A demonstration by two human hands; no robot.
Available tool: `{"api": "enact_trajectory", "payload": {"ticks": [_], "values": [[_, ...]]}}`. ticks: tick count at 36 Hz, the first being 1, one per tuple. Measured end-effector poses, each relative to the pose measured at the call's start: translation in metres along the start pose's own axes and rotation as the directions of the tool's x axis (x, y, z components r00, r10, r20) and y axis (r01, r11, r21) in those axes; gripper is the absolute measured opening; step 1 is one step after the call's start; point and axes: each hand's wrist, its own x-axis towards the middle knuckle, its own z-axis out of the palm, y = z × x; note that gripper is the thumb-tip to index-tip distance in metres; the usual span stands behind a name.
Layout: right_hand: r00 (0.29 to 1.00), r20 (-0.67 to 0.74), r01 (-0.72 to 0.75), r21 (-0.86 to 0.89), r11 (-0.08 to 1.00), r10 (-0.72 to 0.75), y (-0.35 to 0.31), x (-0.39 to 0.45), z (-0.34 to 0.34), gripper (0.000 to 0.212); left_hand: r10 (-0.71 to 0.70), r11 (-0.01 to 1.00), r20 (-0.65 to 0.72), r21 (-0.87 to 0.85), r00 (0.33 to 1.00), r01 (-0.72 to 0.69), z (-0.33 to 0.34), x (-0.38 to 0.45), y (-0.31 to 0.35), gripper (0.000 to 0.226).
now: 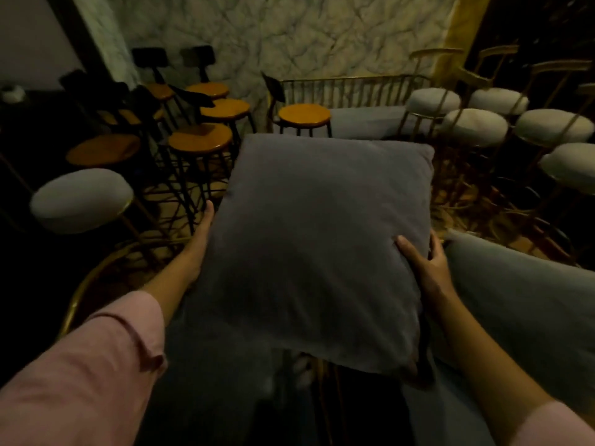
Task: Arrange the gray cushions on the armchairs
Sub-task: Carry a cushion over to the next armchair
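Note:
A large square gray cushion fills the middle of the view, held up in front of me. My left hand presses flat along its left edge, fingers partly tucked behind it. My right hand grips its right edge, thumb on the front face. A second gray cushion lies to the right, touching my right wrist. The brass-coloured curved frame of an armchair shows below my left arm. Another gray seat pad lies farther back inside a gold railed frame.
Wooden-topped stools with black legs crowd the left and centre back. White padded stools with gold frames stand at the right, and one at the left. A marble-patterned wall closes the back. The room is dim.

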Motion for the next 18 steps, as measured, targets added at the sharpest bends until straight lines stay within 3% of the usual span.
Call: {"api": "enact_trajectory", "payload": {"ticks": [5,8,10,14,18], "values": [[0.993,0.085,0.090,-0.071,0.993,-0.084,0.007,-0.003,0.108,0.088,0.053,0.998,-0.103,-0.022,0.993,-0.056,-0.106,0.003,0.000,0.064],[0.982,0.171,0.103,-0.146,0.984,-0.077,0.011,0.002,0.171,0.088,0.128,0.992,-0.220,0.020,0.967,-0.126,-0.164,0.013,0.006,0.032],[0.973,0.225,0.080,-0.163,0.983,-0.042,0.013,0.010,0.210,0.088,0.164,0.986,-0.296,0.076,0.941,-0.148,-0.198,0.022,0.014,0.024],[0.941,0.334,0.004,-0.193,0.981,0.062,0.021,0.027,0.274,0.103,0.267,0.964,-0.452,0.104,0.851,-0.246,-0.269,0.048,0.017,0.060],[0.954,0.290,-0.022,-0.183,0.983,0.076,0.027,0.038,0.323,0.109,0.260,0.965,-0.480,0.090,0.838,-0.247,-0.339,0.089,0.003,0.089]]}}
